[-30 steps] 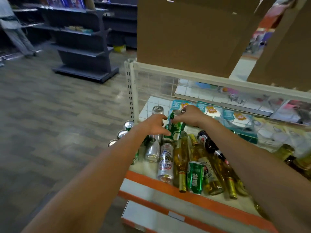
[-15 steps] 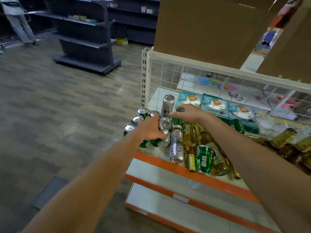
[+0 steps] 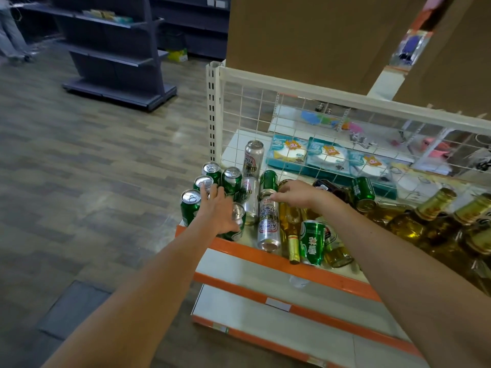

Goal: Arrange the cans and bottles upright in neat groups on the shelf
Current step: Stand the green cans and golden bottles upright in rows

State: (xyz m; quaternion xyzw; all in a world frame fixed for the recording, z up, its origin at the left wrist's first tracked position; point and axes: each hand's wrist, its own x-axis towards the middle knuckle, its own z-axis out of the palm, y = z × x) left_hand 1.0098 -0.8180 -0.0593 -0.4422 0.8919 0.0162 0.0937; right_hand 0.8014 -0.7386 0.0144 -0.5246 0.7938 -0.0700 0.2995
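Several green cans (image 3: 190, 205) stand upright in a cluster at the left end of the shelf (image 3: 265, 254). My left hand (image 3: 218, 208) reaches into that cluster and holds an upright green can (image 3: 236, 224) at the front edge. A tall silver can (image 3: 253, 158) stands alone at the back. My right hand (image 3: 295, 193) stretches left, its fingertips touching the top end of a lying silver-and-red can (image 3: 269, 227). Another silver can (image 3: 248, 197), a green can (image 3: 312, 241) and amber bottles (image 3: 289, 229) lie on their sides.
More amber bottles (image 3: 425, 219) and a green can (image 3: 363, 191) lie to the right. A wire mesh panel (image 3: 292, 123) backs the shelf, with packets (image 3: 289, 152) behind it. Cardboard boxes (image 3: 305, 35) sit above. A dark shelf unit (image 3: 114, 49) and a person (image 3: 10, 30) are across the aisle.
The silver can my right hand held now stands alone at the back. My right hand has come down to the lying silver-and-red can. My left hand moved to the green cans at the front.
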